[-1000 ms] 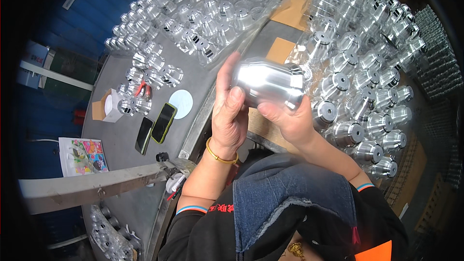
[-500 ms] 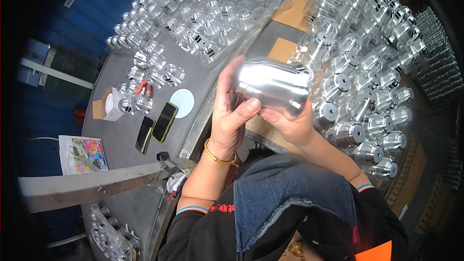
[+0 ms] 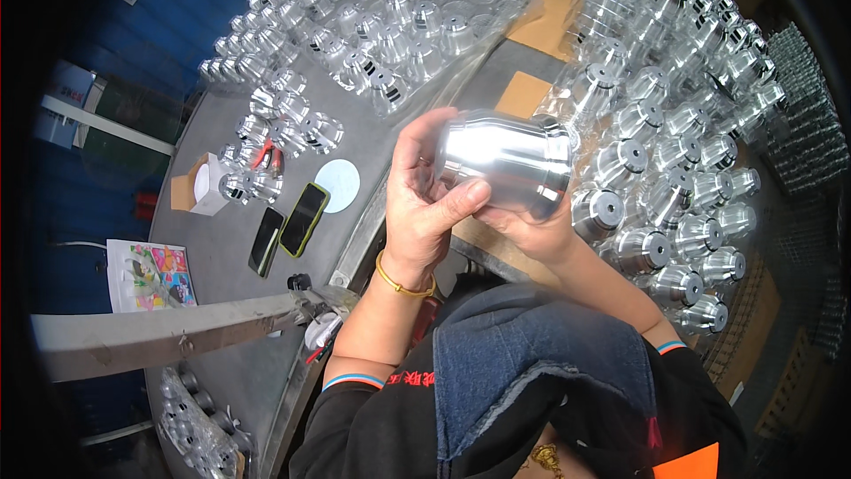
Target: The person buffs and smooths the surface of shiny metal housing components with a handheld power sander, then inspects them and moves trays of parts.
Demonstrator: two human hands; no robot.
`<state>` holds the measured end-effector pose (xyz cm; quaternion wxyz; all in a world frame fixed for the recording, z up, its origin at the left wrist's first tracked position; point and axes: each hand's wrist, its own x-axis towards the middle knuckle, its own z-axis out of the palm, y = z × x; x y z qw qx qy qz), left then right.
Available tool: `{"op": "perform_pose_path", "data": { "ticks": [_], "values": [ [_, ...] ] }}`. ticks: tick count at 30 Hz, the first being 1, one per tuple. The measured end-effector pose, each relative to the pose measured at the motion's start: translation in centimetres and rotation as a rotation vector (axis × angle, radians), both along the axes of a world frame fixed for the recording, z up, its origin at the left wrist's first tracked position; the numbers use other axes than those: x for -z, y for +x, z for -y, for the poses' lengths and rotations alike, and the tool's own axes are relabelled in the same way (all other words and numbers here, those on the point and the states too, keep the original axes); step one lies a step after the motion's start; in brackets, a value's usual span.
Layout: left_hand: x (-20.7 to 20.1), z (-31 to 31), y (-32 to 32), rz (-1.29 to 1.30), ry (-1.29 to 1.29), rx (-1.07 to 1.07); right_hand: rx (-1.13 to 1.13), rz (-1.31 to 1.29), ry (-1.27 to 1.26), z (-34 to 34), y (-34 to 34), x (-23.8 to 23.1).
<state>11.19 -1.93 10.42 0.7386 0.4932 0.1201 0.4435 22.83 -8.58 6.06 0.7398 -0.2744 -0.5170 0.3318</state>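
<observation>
Both hands closed on a shiny metal cup [image 3: 510, 160], held sideways above the lap: left hand [image 3: 424, 204] gripping its narrow end, right hand [image 3: 532, 229] cradling underneath. Rows of cups [image 3: 674, 178] alongside on the surface [image 3: 222, 257].

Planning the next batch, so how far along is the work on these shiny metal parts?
Already looking done: rows of metal cups stand packed close on the right. In hand: one polished cup, lying sideways, is held by the left hand and the right hand beneath it. Left: more parts sit on the grey table; whether those are finished cannot be told.
</observation>
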Motion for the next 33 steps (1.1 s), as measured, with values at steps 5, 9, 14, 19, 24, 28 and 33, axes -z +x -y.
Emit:
{"op": "perform_pose_path", "data": {
  "ticks": [5,9,14,19,24,28,33],
  "values": [
    [0.1,-0.9,-0.4,-0.006,0.089,-0.052,-0.135,-0.303,-0.275,0.9,1.2,-2.7],
    [0.4,-1.1,-0.5,0.001,0.188,-0.075,-0.170,-0.335,-0.325,0.9,1.5,-3.1],
    [0.5,-1.1,-0.1,0.062,0.078,-0.068,-0.094,-0.314,-0.296,1.0,1.0,-1.3],
    [0.6,-1.3,0.0,0.021,0.053,-0.102,-0.029,-0.174,-0.287,1.0,1.1,-0.2],
    [0.4,-1.1,0.0,0.040,-0.005,-0.124,0.050,-0.037,-0.254,1.2,0.8,0.1],
    [-0.1,-1.2,-0.1,0.082,-0.075,-0.077,0.137,0.196,-0.150,0.9,0.7,0.6],
    [0.2,-1.8,-0.4,0.106,-0.121,-0.066,0.213,0.354,-0.100,0.8,0.8,-0.4]
  ]
}}
